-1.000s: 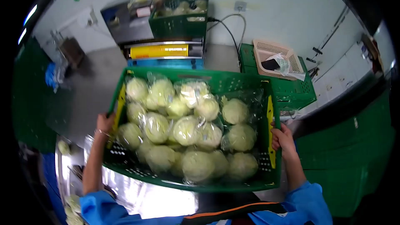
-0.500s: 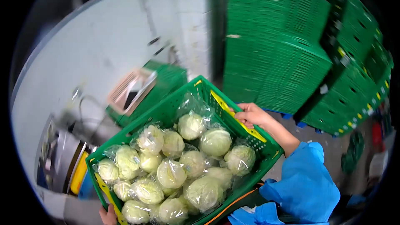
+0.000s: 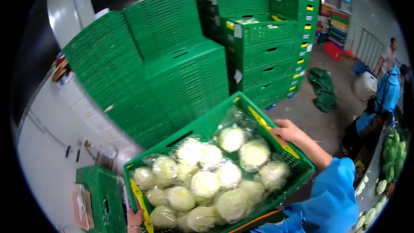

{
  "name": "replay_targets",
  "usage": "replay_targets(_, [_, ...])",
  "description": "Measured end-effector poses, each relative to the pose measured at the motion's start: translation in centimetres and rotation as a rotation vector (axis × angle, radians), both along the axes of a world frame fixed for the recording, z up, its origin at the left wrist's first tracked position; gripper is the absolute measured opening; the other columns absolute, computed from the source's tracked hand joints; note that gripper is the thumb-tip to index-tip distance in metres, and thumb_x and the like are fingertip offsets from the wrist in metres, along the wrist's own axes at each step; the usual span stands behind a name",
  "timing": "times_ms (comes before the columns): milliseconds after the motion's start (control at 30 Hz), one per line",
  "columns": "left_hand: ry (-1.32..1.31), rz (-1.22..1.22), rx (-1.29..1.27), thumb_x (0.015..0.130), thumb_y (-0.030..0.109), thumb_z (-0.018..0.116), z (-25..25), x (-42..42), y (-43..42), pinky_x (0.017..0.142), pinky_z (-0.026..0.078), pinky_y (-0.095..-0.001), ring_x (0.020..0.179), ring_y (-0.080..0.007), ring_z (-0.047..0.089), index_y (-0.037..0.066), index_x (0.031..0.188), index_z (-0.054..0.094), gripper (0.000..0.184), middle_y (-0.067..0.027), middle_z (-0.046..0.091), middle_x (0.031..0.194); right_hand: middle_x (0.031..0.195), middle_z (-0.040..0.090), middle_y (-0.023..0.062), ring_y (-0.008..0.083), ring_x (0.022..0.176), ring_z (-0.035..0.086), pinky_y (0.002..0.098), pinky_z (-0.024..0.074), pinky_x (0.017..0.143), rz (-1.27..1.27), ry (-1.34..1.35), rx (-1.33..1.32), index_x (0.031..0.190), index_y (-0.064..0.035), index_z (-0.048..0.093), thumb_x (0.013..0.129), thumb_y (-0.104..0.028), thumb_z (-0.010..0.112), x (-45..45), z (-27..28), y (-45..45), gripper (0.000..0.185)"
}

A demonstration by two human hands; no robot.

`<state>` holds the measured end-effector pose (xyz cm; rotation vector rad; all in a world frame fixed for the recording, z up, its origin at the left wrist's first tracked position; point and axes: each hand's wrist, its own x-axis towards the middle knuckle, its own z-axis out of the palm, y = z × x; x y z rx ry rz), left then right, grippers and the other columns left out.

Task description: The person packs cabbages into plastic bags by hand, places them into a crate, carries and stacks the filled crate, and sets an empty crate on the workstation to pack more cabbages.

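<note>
A green crate (image 3: 185, 134) with yellow strips at its ends is held in front of my body, tilted in view. Inside lie several pale green cabbages (image 3: 205, 184) wrapped in clear plastic. My right hand (image 3: 290, 132) is closed round the crate's right end, by the yellow strip. At the lower left, my left hand (image 3: 135, 218) grips the opposite end; part of it is cut off by the frame edge.
Tall stacks of green crates (image 3: 185, 82) stand ahead, and more crates (image 3: 269, 54) are beside them. Two people (image 3: 389, 88) are at the right near a table with vegetables (image 3: 390, 157). A dark green heap (image 3: 322, 89) lies on the floor. A pink basket (image 3: 82, 207) is lower left.
The view has swung right, from the wall and machine to the crate stacks and the open floor area. The crate of cabbages has turned along with me, still in both hands.
</note>
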<state>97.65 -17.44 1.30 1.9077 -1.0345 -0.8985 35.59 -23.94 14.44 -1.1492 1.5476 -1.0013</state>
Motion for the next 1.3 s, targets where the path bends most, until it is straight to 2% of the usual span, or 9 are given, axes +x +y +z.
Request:
replay_targets(200, [-0.377,-0.675,0.128,0.071,0.022,0.064,-4.8,-21.2,-31.9,0.051,0.047,-0.0302,0.054,-0.0153,0.058,0.0,0.076,0.059,0.023,-0.0082,0.059,0.06,0.052,0.05,0.0067,0.0146,0.036,0.046,0.029,0.0342,0.036,-0.491,0.056,0.167,0.079,0.0022,0.053,0.079,-0.008,0.053,-17.3,-8.0,-4.0,0.01])
replay_targets(467, [-0.386,-0.978,-0.047,0.069,0.028,0.064,-5.7,-32.2,-43.3,0.068,0.048,-0.0417,0.074,-0.0333,0.061,0.001,0.081,0.058,0.03,-0.0194,0.062,0.077,0.057,0.048,0.0065,0.0138,0.036,0.04,0.0292,0.0318,0.034,-0.965,-0.196,0.073,0.093,0.0014,0.056,0.077,-0.002,0.051,-13.6,-9.3,6.0,0.017])
replay_targets(600, [-0.394,-0.99,-0.407,0.071,0.029,0.061,8.8,-40.3,-52.1,0.064,0.049,-0.0425,0.069,-0.036,0.061,-0.001,0.082,0.058,0.032,-0.0216,0.061,0.073,0.054,0.048,0.004,0.0137,0.034,0.043,0.0268,0.0322,0.032,-0.973,0.012,-0.154,0.077,-0.0043,0.056,0.067,-0.005,0.052,-17.6,1.0,2.0,0.011])
replay_targets(733, [-0.362,-1.244,-0.554,0.081,0.017,0.057,28.6,-44.1,-60.6,0.051,0.045,-0.0284,0.055,-0.0145,0.056,-0.001,0.079,0.06,0.018,-0.0074,0.061,0.065,0.053,0.05,0.0036,0.0128,0.037,0.045,0.0234,0.0342,0.035,-0.903,0.166,-0.475,0.071,-0.0039,0.056,0.076,-0.018,0.05,-25.7,13.4,-1.9,0.016])
replay_targets(933, [0.93,-1.467,-0.174,0.077,-0.005,0.051,46.0,-54.2,-73.4,0.064,0.041,-0.0105,0.07,-0.0023,0.05,0.004,0.098,0.054,0.023,-0.0021,0.053,0.079,0.078,0.05,0.0016,0.0001,0.059,0.044,0.0106,0.04,0.053,-0.344,-0.41,-0.737,0.095,0.0003,0.051,0.09,-0.012,0.046,-39.0,27.6,-15.4,0.014])
replay_targets(1067, [0.287,-1.271,-1.458,0.081,-0.002,0.049,43.4,-61.3,-73.9,0.06,0.041,-0.0114,0.073,-0.0024,0.049,0.004,0.1,0.053,0.02,-0.0025,0.052,0.086,0.085,0.053,0.0078,0.0032,0.063,0.049,0.0115,0.043,0.053,-0.245,-0.211,-1.074,0.095,0.0006,0.051,0.089,-0.009,0.049,-45.8,28.2,-23.7,0.011])
replay_targets(1100, [0.218,-1.277,-1.448,0.079,0.001,0.052,43.8,-62.8,-77.3,0.053,0.041,-0.0128,0.063,-0.0033,0.05,0.001,0.093,0.055,0.014,-0.0041,0.054,0.078,0.09,0.052,0.0097,0.0031,0.066,0.049,0.011,0.0432,0.057,-0.228,-0.126,-1.112,0.1,0.0009,0.05,0.09,-0.007,0.047,-49.0,28.2,-25.7,0.013])
replay_targets(1133, [0.608,-1.058,-0.506,0.075,0.007,0.055,46.5,-64.1,-78.1,0.042,0.039,-0.0166,0.047,-0.0059,0.047,-0.001,0.08,0.057,0.011,-0.0059,0.055,0.065,0.091,0.051,0.01,0.0031,0.067,0.048,0.011,0.0432,0.059,-0.157,-0.203,-1.03,0.102,0.0008,0.049,0.091,-0.007,0.045,-53.3,29.2,-28.0,0.015])
replay_targets(1300, [0.865,-0.802,-0.335,0.076,0.011,0.057,45.7,-71.5,-81.4,0.036,0.037,-0.0164,0.041,-0.0041,0.045,0.0,0.08,0.057,0.012,0.0014,0.053,0.06,0.087,0.052,0.0116,0.003,0.064,0.047,0.0132,0.0422,0.057,-0.154,-0.11,-0.9,0.1,-0.0007,0.048,0.089,-0.012,0.047,-62.8,29.9,-41.7,0.016])
